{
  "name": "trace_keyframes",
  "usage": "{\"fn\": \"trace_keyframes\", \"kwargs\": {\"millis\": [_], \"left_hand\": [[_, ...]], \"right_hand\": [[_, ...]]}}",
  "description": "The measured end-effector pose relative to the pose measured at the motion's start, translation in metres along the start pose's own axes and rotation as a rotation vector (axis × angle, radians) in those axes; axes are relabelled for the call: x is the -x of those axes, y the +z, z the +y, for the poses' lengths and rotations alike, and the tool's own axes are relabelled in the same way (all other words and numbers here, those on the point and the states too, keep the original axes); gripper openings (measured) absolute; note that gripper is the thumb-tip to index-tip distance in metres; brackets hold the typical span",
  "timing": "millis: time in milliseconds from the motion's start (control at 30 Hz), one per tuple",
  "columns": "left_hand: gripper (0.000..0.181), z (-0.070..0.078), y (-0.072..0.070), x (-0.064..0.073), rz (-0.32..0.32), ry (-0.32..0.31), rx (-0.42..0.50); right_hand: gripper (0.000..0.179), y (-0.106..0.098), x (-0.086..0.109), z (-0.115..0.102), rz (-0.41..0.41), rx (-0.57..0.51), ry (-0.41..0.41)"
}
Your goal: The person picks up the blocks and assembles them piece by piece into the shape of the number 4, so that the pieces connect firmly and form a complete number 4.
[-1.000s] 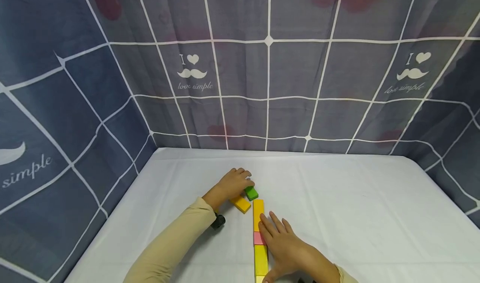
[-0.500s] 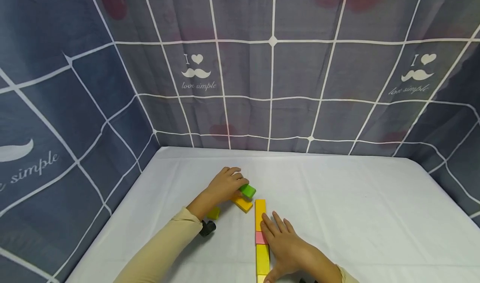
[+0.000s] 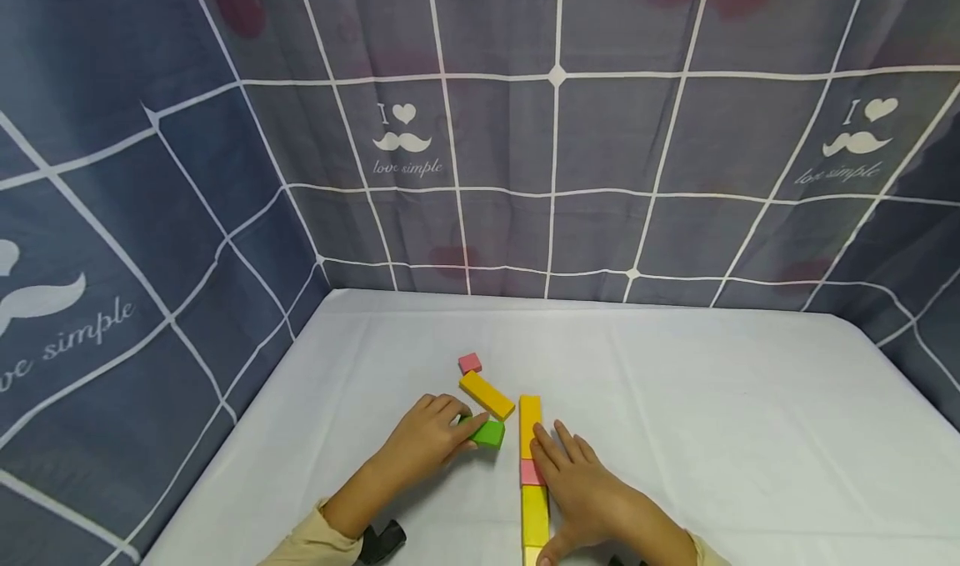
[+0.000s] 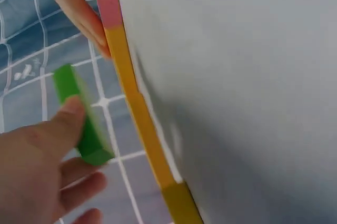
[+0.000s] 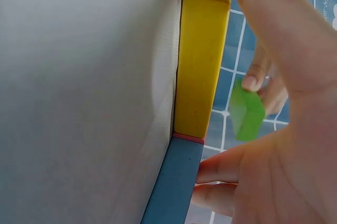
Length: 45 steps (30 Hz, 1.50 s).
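Note:
My left hand [image 3: 423, 441] pinches a green block [image 3: 489, 434] between thumb and fingers, left of a row of blocks. The left wrist view shows the thumb on the broad face of this green block [image 4: 84, 124]. My right hand [image 3: 588, 499] lies along the row's right side with fingers extended and thumb spread. Its fingertips are at an orange block [image 3: 529, 420] and a pink block [image 3: 531, 473]. Nearer me come a yellow block [image 3: 535, 516] and a pale yellow block [image 3: 530, 554], by the thumb. A blue block [image 5: 174, 182] shows in the right wrist view.
A loose orange block [image 3: 487, 395] lies slanted left of the row's far end. Behind it is a small pink block [image 3: 470, 363]. A white cloth covers the table [image 3: 712, 433], and a grey checked curtain [image 3: 495, 132] hangs at the back and sides.
The left hand has gripped the green block and carried it toward me, left of the row. The loose orange block and small pink block are now uncovered. The right hand keeps its place.

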<state>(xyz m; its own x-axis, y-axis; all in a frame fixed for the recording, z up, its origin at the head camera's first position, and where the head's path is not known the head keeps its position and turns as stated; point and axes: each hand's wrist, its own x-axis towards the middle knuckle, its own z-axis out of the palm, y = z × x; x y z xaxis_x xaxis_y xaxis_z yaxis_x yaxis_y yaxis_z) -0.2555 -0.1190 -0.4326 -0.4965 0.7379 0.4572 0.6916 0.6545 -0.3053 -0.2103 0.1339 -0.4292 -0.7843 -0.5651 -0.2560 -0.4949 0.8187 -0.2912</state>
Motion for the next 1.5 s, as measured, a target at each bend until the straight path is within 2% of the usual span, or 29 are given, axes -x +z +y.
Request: {"fn": "trace_keyframes", "kwargs": {"millis": [233,533,700,900,1167,1500], "left_hand": [[0.025,0.015,0.003,0.004,0.031,0.014,0.026],[0.027,0.025,0.001,0.006,-0.064,-0.006,0.073],[0.028,0.031,0.001,0.008,-0.069,-0.023,0.115],[0.028,0.035,0.004,0.007,-0.056,-0.028,0.139],[0.03,0.039,0.003,0.007,-0.104,-0.056,0.154],[0.03,0.039,0.005,0.008,-0.127,-0.066,0.162]], "right_hand": [[0.13,-0.001,-0.001,0.003,0.007,-0.018,0.006],[0.131,0.0,0.0,0.003,0.034,0.013,-0.021],[0.131,-0.001,0.0,0.003,0.038,0.022,-0.031],[0.131,0.0,0.0,0.003,0.037,0.043,-0.028],[0.13,0.001,-0.001,0.003,0.052,0.064,-0.041],[0.132,0.002,-0.003,0.004,0.047,0.053,-0.044]]}}
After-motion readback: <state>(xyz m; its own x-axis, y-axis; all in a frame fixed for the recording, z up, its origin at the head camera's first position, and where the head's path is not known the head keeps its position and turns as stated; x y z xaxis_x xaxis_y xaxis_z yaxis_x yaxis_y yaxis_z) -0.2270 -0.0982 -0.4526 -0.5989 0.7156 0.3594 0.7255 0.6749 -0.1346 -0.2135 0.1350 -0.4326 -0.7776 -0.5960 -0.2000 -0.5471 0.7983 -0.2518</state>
